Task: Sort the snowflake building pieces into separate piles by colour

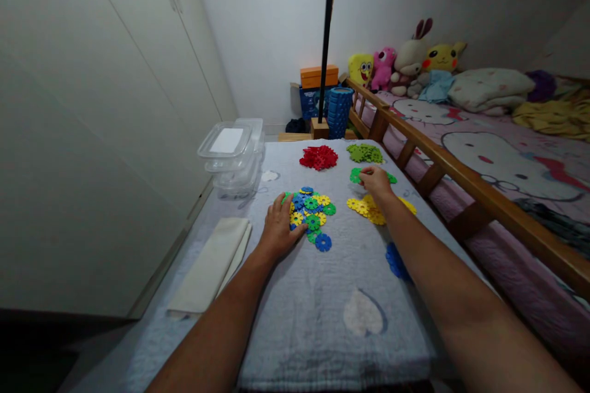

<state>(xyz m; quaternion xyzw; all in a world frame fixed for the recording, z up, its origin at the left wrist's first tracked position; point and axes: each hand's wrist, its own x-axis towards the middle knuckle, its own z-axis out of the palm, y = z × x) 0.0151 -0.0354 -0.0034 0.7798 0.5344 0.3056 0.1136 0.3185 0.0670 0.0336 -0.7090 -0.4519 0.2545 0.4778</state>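
My left hand (pixel 279 226) rests with fingers apart against the left side of a mixed pile of notched plastic discs (pixel 312 221) in blue, green and yellow. Across the table, my right hand (pixel 375 181) is closed in a pinch at a green notched disc (pixel 354 175). More green discs (pixel 391 178) lie behind that hand, partly covered by it. Yellow discs (pixel 364 206) spread under the right wrist. Blue discs (pixel 395 261) are half hidden by the right forearm. Farther back are a red heap (pixel 319 158) and a light green heap (pixel 364 153) of similar pieces.
Stacked clear plastic boxes (pixel 235 163) stand at the back left. A folded cream cloth (pixel 209 267) lies near the left edge. The bed's wooden rail (pixel 437 172) borders the right side. Behind the table rise a black pole (pixel 326 37) and a blue foam roller (pixel 340 112).
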